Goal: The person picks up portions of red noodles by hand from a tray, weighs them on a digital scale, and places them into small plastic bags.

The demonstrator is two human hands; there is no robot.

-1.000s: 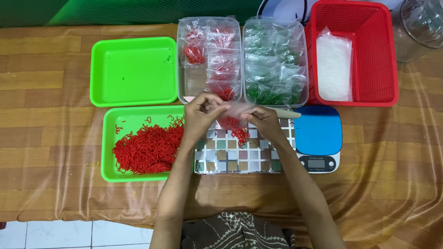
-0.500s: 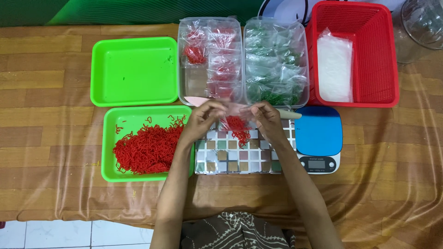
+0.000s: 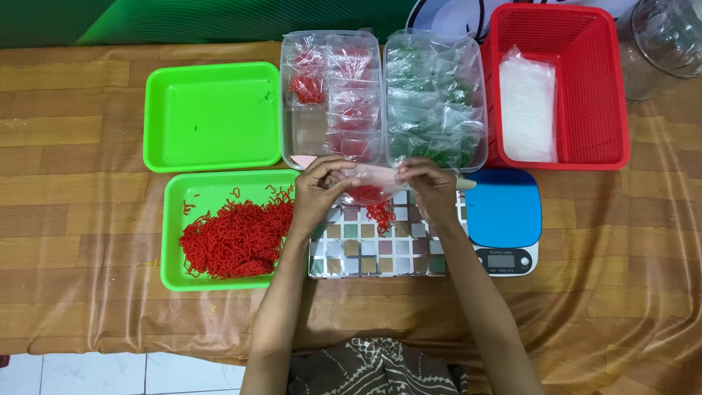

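A small clear plastic bag (image 3: 369, 186) is held above the checkered tile board (image 3: 376, 245), just in front of the two clear containers. The bag is transparent and crumpled, and a clump of red strands (image 3: 374, 197) is seen inside it, with some strands hanging below toward the board. The bag is gripped at its left side by the left hand (image 3: 318, 194), fingers curled and pinched closed on the plastic. The right side is pinched by the right hand (image 3: 431, 186) in the same way, thumb and fingers closed on the film. Both forearms are extended forward from the lower edge of the view, wrists nearly level. A heap of red strands (image 3: 234, 238) is noted in the near green tray (image 3: 175, 278), just left of the left hand. A blue kitchen scale (image 3: 504, 216) is noted just right of the right hand, on the surface
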